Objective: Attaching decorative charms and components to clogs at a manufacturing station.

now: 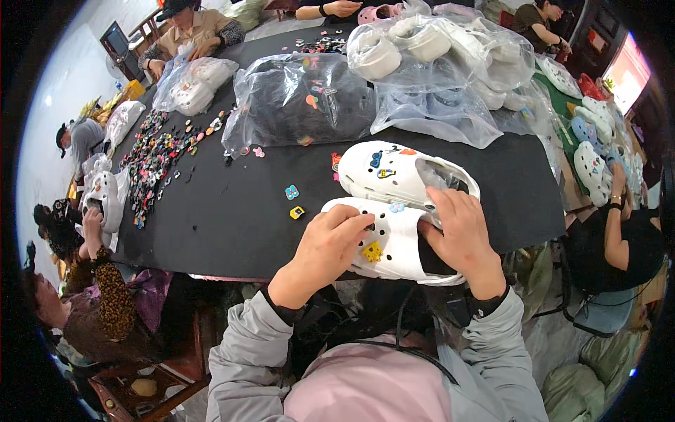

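Observation:
A white clog [401,259] with round holes lies at the table's near edge, its toe to the left. It carries a yellow charm [372,251] and a pale blue flower charm [397,207]. My left hand [320,243] is closed over its toe, thumb and index finger together at a hole; whatever they pinch is too small to make out. My right hand [460,228] grips the clog at the foot opening, thumb inside. Just behind lies a second white clog [362,183], bearing several charms, among them a blue-and-yellow bottle charm [387,173].
Loose charms, including a blue one [292,192] and a yellow-and-black one [297,212], lie left of the clogs. A large charm pile [151,151] covers the table's left. Clear plastic bags [302,98] and bagged white clogs [422,42] stand behind. Other people work around the table.

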A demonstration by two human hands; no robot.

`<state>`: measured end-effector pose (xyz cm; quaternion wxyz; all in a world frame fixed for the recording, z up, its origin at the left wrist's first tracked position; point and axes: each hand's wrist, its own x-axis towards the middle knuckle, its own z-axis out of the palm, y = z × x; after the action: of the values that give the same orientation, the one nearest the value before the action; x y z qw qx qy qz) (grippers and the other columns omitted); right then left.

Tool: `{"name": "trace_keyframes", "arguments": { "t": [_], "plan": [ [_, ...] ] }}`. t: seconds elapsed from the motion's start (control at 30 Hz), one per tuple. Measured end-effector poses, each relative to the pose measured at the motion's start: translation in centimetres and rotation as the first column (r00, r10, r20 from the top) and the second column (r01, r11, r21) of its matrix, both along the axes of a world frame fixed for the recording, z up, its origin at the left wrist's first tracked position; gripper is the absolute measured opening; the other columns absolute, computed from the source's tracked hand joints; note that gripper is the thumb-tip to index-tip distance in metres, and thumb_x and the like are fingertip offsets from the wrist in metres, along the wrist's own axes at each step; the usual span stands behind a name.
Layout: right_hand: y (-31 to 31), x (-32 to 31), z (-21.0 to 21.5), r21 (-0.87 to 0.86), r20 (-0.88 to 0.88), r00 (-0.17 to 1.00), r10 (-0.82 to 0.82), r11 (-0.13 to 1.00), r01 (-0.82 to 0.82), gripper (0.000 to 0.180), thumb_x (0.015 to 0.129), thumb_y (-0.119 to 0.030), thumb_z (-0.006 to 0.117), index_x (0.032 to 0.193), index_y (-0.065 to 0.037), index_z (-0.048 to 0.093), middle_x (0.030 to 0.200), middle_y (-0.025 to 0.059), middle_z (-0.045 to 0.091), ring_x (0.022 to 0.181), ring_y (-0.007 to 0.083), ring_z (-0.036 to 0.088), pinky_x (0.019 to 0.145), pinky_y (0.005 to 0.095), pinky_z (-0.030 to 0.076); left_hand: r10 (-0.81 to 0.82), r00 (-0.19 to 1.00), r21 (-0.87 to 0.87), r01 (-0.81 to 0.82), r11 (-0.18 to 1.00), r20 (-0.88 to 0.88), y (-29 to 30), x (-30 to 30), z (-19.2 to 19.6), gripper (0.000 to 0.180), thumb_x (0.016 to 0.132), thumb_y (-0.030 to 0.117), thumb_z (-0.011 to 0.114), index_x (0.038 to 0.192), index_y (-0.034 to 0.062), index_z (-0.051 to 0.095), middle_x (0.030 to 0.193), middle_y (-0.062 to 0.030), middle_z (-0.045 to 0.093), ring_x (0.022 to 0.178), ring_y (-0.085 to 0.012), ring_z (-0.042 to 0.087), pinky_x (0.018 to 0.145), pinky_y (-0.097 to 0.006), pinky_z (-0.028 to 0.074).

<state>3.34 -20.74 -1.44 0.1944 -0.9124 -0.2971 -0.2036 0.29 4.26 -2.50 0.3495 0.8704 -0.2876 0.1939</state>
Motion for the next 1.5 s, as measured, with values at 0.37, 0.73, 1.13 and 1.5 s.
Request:
{"name": "trace_keyframes", "arguments": {
  "t": [0.37,0.73,1.13,1.5],
  "plan": [
    [1.4,2.3,3.0,-0.146,-0.295,0.955,0.003,0.988,-0.048,0.045,0.071,-0.022,0.074,0.105,-0.001,0.053,0.082,0.02,0.063,0.083,0.0378,0.064,0.07,0.0471,0.052,0.128,0.958,-0.553,-0.255,0.793,-0.258,3.1,-1.5,-2.1,0.023,0.088,-0.002,0.061,0.111,-0.0022,0.062,0.096,-0.007,0.058,0.075,-0.0102,0.055,0.067,-0.024,0.046],
    [2.1,4.2,1.1,-0.036,-0.045,0.965,0.259,0.965,-0.261,0.017,0.069,-0.005,0.066,0.082,-0.004,0.055,0.076,0.012,0.056,0.076,0.033,0.055,0.065,0.0427,0.045,0.136,0.952,-0.506,-0.264,0.821,-0.276,4.7,-2.9,-4.0,0.023,0.094,-0.003,0.054,0.116,-0.0022,0.059,0.105,-0.0056,0.054,0.08,-0.0079,0.054,0.07,-0.022,0.046],
    [1.8,4.1,0.6,0.063,-0.085,0.95,0.302,0.953,-0.297,0.018,0.071,-0.002,0.062,0.087,-0.001,0.055,0.077,0.0148,0.055,0.075,0.035,0.055,0.067,0.0443,0.045,0.013,0.989,-0.211,-0.044,0.977,-0.147,0.9,0.2,1.4,0.024,0.083,-0.002,0.064,0.107,0.0005,0.065,0.098,-0.0138,0.062,0.08,-0.0267,0.062,0.07,-0.032,0.051],
    [1.5,3.8,0.5,0.084,-0.111,0.959,0.262,0.964,-0.253,0.018,0.074,-0.008,0.065,0.086,-0.004,0.053,0.081,0.0138,0.056,0.08,0.0342,0.056,0.071,0.0449,0.046,-0.158,0.938,0.053,0.183,0.982,-0.309,0.9,2.3,3.7,0.018,0.081,0.002,0.065,0.099,-0.0006,0.067,0.092,-0.0161,0.064,0.081,-0.0325,0.065,0.073,-0.037,0.052]
  ]
}}
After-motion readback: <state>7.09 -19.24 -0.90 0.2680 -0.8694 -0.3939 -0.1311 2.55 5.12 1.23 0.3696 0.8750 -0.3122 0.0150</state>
